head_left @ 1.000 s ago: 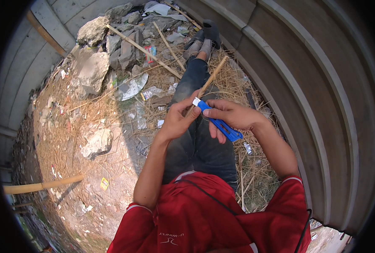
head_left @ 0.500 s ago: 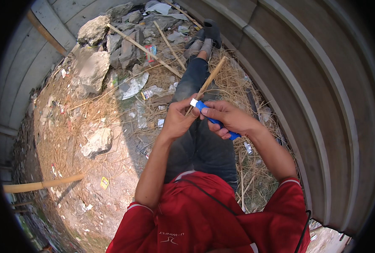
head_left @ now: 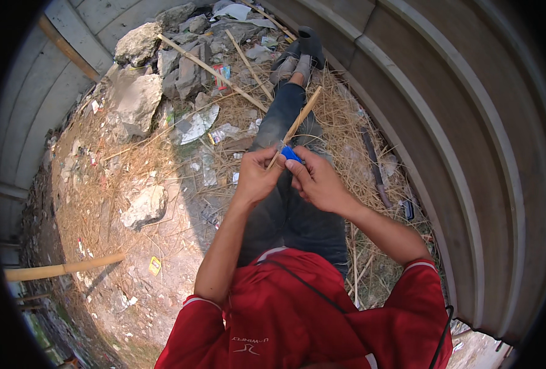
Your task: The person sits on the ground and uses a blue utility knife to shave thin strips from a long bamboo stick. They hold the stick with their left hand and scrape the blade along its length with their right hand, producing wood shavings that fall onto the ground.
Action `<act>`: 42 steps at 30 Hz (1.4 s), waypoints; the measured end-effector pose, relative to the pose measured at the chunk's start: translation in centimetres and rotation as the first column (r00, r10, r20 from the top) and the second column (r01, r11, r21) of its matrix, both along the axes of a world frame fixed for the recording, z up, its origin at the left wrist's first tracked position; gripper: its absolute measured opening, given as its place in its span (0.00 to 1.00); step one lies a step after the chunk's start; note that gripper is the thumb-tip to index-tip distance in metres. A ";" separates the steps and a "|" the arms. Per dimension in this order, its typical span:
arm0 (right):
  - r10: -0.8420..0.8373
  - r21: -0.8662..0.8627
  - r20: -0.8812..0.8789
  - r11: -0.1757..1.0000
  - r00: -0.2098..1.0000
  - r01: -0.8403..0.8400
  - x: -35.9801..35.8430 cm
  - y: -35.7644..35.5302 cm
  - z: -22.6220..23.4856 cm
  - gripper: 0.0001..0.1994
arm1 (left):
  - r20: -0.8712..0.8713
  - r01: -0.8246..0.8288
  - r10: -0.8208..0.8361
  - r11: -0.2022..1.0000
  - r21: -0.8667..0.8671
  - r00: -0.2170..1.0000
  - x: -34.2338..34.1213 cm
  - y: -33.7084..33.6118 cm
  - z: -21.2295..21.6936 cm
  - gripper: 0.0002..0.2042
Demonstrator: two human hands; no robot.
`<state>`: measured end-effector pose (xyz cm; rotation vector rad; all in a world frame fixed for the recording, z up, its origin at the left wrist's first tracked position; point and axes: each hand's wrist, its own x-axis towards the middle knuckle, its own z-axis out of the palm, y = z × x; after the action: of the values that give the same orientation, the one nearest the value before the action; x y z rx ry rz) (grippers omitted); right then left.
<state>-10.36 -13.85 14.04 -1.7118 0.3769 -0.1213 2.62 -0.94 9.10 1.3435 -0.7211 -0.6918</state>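
Observation:
I sit on the ground with my legs stretched out in dark jeans. My left hand [head_left: 257, 175] pinches the near end of a thin bamboo stick [head_left: 297, 121] that points away over my knee. My right hand [head_left: 316, 181] is closed around a blue-handled cutter [head_left: 291, 153], whose tip rests against the stick just beside my left fingers. Both hands meet above my thigh. Most of the cutter's handle is hidden inside my right fist.
Broken concrete chunks [head_left: 134, 101] and litter lie ahead left, with long sticks [head_left: 214, 64] across them. Dry straw [head_left: 340, 117] covers the ground around my legs. A corrugated metal wall [head_left: 469, 154] curves along the right. A thick bamboo pole [head_left: 64, 269] lies at the left.
My right hand slid up the blue cutter and drew in toward my left hand; far less of the blue handle shows now. The stick stays pointed away.

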 end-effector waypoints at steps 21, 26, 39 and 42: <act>0.152 -0.755 -0.180 0.611 0.972 -0.236 -0.1 -2.3 2.7 0.08 | 0.057 -0.007 -0.010 0.954 0.299 0.998 -0.3 0.2 -1.7 0.25; 0.300 -0.333 -0.075 0.892 0.951 -0.307 0.7 -4.5 0.7 0.11 | 0.045 0.005 -0.013 0.982 0.187 0.999 -0.6 0.1 -1.8 0.24; 0.003 0.293 -0.151 0.955 0.989 0.042 1.5 -0.3 -1.0 0.14 | 0.262 -0.243 0.188 0.949 0.198 0.947 -0.4 -0.3 -3.3 0.31; -0.136 0.322 -0.050 0.936 0.989 0.145 1.9 1.5 -2.0 0.13 | 0.241 -0.265 0.211 0.939 0.219 0.947 -0.1 -0.2 -3.7 0.32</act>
<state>-8.41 -12.32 12.00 -1.3612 0.5103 -0.1328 2.52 -1.12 5.36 1.7248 -0.6399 -0.4546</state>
